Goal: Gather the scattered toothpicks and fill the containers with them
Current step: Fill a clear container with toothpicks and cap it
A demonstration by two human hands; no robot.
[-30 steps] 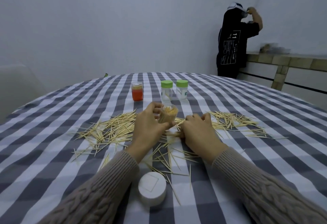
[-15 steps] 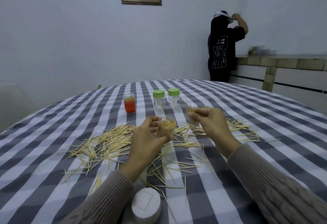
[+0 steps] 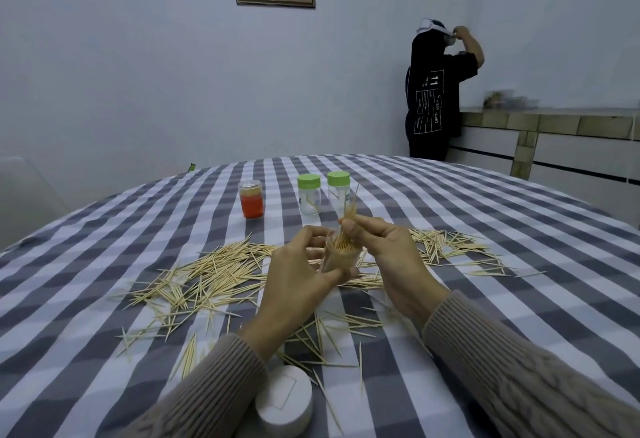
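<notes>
Head view: left hand (image 3: 298,285) holds a clear toothpick container (image 3: 341,259) lifted just above the tabletop (image 3: 519,264), fingers and thumb curled round it, grip clamped on the container, which is nearly full of toothpicks. Right hand (image 3: 384,250) pinches a small bundle of toothpicks (image 3: 349,221) between thumb and fingertips, grip clamped on the bundle, whose lower ends sit in the container mouth. Scattered toothpicks (image 3: 214,275) lie in piles on the checked cloth left of the hands, right of them, and below them near the sleeves. Behind the hands stand an orange jar (image 3: 251,199) and two green-lidded containers (image 3: 309,194), upright, just beside each other. A white lid (image 3: 284,403) lies near the left sleeve. A person in black (image 3: 436,98) stands at the far wall.
</notes>
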